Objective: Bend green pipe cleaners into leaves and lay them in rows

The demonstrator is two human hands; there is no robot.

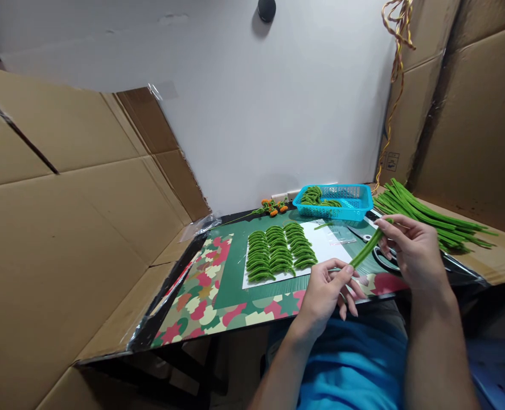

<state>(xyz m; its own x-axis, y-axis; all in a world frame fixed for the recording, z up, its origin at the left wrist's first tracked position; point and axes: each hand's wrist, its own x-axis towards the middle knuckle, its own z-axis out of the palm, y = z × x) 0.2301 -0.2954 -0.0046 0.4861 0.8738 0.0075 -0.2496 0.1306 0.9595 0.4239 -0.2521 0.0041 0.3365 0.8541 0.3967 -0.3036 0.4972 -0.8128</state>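
Between my two hands a short green chenille stem piece [366,249], perhaps doubled, is held slanting above the table's front edge. My left hand [329,285] pinches its lower end, the other fingers loosely curled. Fingertips of my right hand [412,242] grip the upper end. To the left, curved green leaf-like pieces [281,257] lie in three columns on a white sheet [327,245]. Scissors [384,259] rest partly hidden behind my right hand. A bundle of long green chenille stems [427,216] lies at the right.
A blue plastic basket [354,212] at the back holds more curved green pieces [316,196]. Orange flowers [273,206] on green stems lie beside it. Cardboard walls [102,228] stand at both sides. Twisted wires [395,74] hang at the back right.
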